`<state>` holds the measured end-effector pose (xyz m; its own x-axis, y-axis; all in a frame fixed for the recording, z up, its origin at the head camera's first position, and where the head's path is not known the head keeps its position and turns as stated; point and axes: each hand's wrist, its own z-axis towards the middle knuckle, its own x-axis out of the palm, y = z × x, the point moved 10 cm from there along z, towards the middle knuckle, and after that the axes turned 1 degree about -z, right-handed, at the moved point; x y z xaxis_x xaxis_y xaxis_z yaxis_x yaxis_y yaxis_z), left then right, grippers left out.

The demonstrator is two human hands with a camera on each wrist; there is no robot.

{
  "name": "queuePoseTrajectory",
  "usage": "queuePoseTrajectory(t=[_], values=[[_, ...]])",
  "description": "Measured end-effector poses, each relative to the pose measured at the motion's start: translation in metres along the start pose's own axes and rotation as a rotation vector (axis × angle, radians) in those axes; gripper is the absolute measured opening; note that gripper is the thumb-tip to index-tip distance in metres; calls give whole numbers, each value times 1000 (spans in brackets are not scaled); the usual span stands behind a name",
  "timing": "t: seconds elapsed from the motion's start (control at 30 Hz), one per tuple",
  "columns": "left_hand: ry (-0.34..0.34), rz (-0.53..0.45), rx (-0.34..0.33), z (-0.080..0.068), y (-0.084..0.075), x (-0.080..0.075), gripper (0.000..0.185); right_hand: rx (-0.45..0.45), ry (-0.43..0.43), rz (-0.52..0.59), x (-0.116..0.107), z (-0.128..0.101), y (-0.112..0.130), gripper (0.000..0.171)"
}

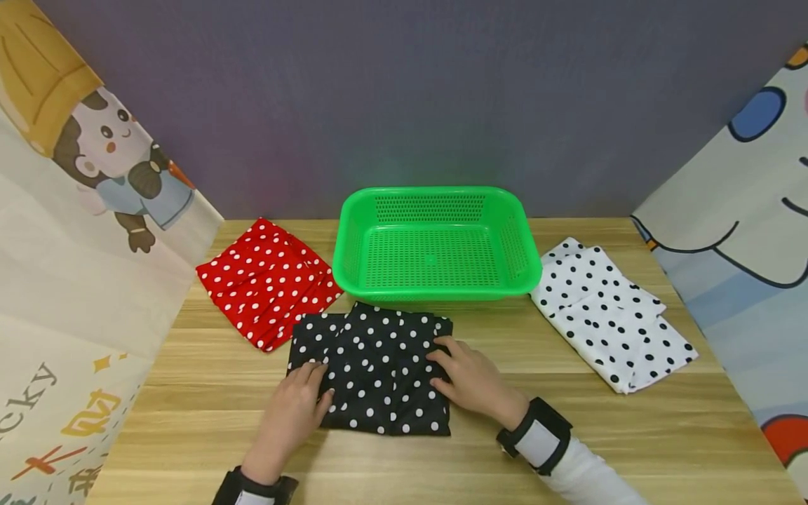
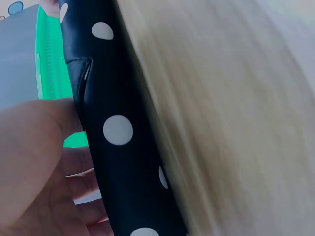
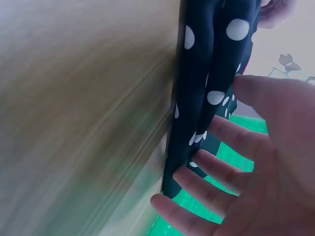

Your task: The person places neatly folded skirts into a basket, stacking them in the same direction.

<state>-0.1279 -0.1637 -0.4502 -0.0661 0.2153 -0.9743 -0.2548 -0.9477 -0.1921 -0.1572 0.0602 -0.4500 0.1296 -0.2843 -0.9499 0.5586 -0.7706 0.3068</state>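
A folded black cloth with white dots lies flat on the wooden table, a bit creased, with its layers showing along the edge in the right wrist view. My left hand rests at its left side, fingertips and thumb on the fabric. On the opposite side, my right hand touches the right edge with loosely spread fingers. Seen from the right wrist, the fingers lie lightly along the folded edge without curling round it. In the left wrist view the left thumb meets the cloth, whose edge hides the fingertips.
Behind the black cloth stands a green perforated plastic basket, with nothing in it. A folded red cloth with white dots lies to the left, a folded white one with black dots to the right. A grey panel rises behind the table.
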Motion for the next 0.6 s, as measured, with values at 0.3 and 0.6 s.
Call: queuePoseTrajectory(t=[0.3,0.6], values=[[82,-45,8,2,-14,8,44,55,-12,21,-5,-14,-16,37],[92,-109,82,1,-29,12,40,108,-8,20,-7,-25,-33,44]])
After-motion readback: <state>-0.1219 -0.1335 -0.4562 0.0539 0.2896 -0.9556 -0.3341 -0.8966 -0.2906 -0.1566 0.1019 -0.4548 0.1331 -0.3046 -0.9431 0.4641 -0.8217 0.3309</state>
